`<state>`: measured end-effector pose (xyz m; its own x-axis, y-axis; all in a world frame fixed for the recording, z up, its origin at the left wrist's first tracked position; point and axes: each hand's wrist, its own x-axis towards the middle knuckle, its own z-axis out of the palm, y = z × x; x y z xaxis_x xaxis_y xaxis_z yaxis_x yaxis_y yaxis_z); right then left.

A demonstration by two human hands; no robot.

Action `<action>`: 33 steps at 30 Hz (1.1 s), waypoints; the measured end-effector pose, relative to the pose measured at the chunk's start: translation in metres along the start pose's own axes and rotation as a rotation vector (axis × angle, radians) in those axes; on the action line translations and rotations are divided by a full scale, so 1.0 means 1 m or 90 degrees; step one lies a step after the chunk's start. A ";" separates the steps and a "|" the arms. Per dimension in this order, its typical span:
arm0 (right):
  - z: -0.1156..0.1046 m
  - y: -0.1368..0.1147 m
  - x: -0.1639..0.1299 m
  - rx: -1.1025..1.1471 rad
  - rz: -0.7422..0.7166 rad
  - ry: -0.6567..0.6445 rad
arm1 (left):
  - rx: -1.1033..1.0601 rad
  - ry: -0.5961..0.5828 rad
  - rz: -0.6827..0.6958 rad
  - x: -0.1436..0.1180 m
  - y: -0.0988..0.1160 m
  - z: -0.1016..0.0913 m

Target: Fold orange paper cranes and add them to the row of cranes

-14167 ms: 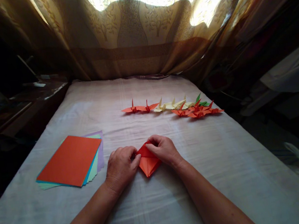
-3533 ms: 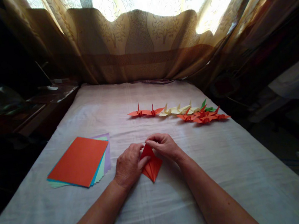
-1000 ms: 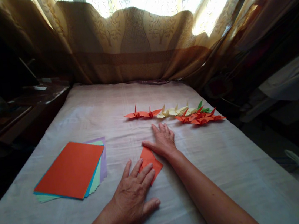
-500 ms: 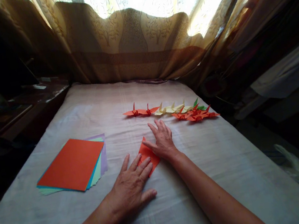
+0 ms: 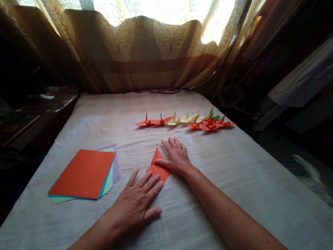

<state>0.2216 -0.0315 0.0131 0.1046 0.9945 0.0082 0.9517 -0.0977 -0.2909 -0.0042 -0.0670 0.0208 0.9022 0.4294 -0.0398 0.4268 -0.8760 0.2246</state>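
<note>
A partly folded piece of orange origami paper (image 5: 161, 171) lies flat on the cloth between my two hands, one pointed corner facing away from me. My left hand (image 5: 140, 198) is spread out, its fingertips resting on the near left edge of the paper. On the right side, the thumb of my right hand (image 5: 176, 157) presses on the paper while its other fingers stretch forward over the cloth. Beyond the hands stand several folded paper cranes: orange cranes (image 5: 210, 125), pale yellow cranes (image 5: 184, 118) and a green crane (image 5: 215, 115) partly hidden behind the orange ones.
A stack of coloured paper sheets (image 5: 83, 175), orange on top with blue, green and purple edges showing, lies at the left. White cloth (image 5: 115, 116) covers the surface. A patterned curtain (image 5: 150, 60) hangs at the far end. Draped cloth (image 5: 311, 70) is at the right.
The upper part of the orange paper now shows a narrow pointed flap with a crease below it. My left fingers have drawn back slightly toward its lower left. The view has shifted slightly.
</note>
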 end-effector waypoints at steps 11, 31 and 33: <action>-0.002 -0.005 -0.002 0.014 0.014 0.002 | 0.001 0.070 -0.017 0.010 -0.005 -0.011; 0.007 0.011 -0.032 0.053 -0.014 0.175 | 0.112 0.185 -0.221 0.035 0.006 0.009; 0.009 0.010 -0.041 0.052 -0.031 0.175 | 0.107 0.197 -0.235 0.035 0.011 0.010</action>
<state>0.2245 -0.0725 0.0013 0.1436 0.9492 0.2800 0.9325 -0.0350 -0.3595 0.0328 -0.0642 0.0120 0.6397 0.7395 0.2094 0.7406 -0.6660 0.0896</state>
